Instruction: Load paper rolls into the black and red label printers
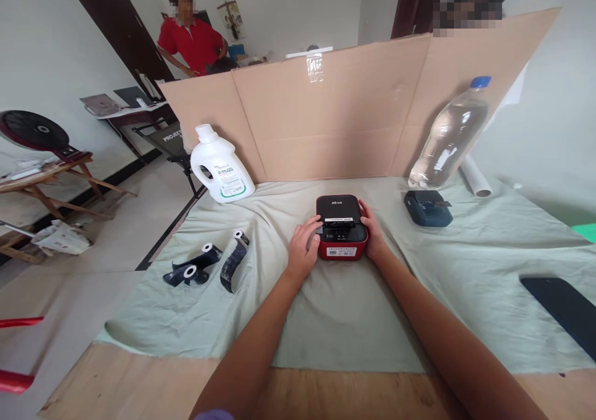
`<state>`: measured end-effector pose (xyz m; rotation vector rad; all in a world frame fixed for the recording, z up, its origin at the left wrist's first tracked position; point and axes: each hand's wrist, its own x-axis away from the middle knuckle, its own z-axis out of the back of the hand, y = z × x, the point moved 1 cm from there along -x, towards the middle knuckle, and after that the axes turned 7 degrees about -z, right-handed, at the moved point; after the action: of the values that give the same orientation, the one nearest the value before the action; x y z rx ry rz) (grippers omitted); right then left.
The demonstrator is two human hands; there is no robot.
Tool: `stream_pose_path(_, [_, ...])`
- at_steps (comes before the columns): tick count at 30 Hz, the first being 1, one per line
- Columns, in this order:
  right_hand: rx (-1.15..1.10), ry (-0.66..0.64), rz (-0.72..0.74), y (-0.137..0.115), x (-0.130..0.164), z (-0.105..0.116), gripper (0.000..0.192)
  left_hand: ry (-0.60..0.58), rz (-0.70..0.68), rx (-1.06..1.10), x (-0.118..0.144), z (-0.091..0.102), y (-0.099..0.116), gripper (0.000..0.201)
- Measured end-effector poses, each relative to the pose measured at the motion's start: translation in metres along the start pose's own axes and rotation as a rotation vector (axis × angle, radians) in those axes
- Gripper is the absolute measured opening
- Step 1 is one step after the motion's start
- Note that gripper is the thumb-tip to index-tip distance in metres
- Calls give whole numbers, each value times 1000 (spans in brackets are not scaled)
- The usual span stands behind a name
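Observation:
A small red and black label printer (340, 226) sits in the middle of a pale green cloth (339, 302) on the table. My left hand (302, 250) rests against its left side, fingers curled over the front corner. Pressed to the printer's right side is my right hand (374, 230). Both hands grip the printer between them. To the left lie three dark label rolls with white cores (207, 263), unrolled a little.
A white detergent jug (218, 165) stands back left and a clear water bottle (449, 135) back right, against a cardboard screen (354, 109). A dark blue small printer (427, 208), a white paper tube (475, 176) and a dark phone (565, 308) lie right. A person in red stands behind.

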<state>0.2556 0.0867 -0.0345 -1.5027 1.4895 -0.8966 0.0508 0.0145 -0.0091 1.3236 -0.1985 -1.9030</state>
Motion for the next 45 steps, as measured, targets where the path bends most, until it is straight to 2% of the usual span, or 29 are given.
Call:
stream_pose_path(4, [40, 1, 37, 3, -4, 1, 69, 4, -18, 10, -1, 0, -3, 35])
stream_pose_path(12, [15, -50, 103, 2, -2, -2, 61, 26, -28, 126, 2, -5, -7, 35])
stream_pose_path(19, [29, -11, 115, 8, -6, 2, 54, 14, -6, 162, 2, -4, -7, 37])
stream_pose_path(22, [113, 58, 142, 8, -2, 2, 47, 11, 25, 177, 1, -6, -4, 37])
stream_pose_path(25, [233, 99, 176, 4, 16, 0, 46, 33, 170, 236, -4, -7, 1, 32])
stream_pose_path(27, [313, 47, 210, -2, 34, -4, 50, 53, 318, 312, -10, -6, 4, 25])
stream_pose_path(29, [434, -26, 233, -7, 54, -8, 63, 53, 436, 390, -15, -5, 5, 20])
stream_pose_path(31, [591, -64, 249, -10, 72, -13, 84, 43, 520, 458, -18, -3, 4, 24])
stream_pose_path(33, [714, -34, 270, -11, 85, -17, 97, 51, 595, 513, -19, -3, -1, 33])
stream_pose_path(37, [855, 64, 323, -9, 90, -33, 99, 106, 656, 557, -23, -2, -14, 41])
stream_pose_path(39, [886, 38, 366, -9, 81, -47, 97, 152, 634, 577, -29, 6, -21, 42])
stream_pose_path(41, [868, -15, 410, -10, 67, -69, 94, 221, 601, 597, -37, 24, -28, 43])
stream_pose_path(45, [769, -151, 456, -12, 30, -133, 98, 364, 571, 597, -59, 85, -48, 42])
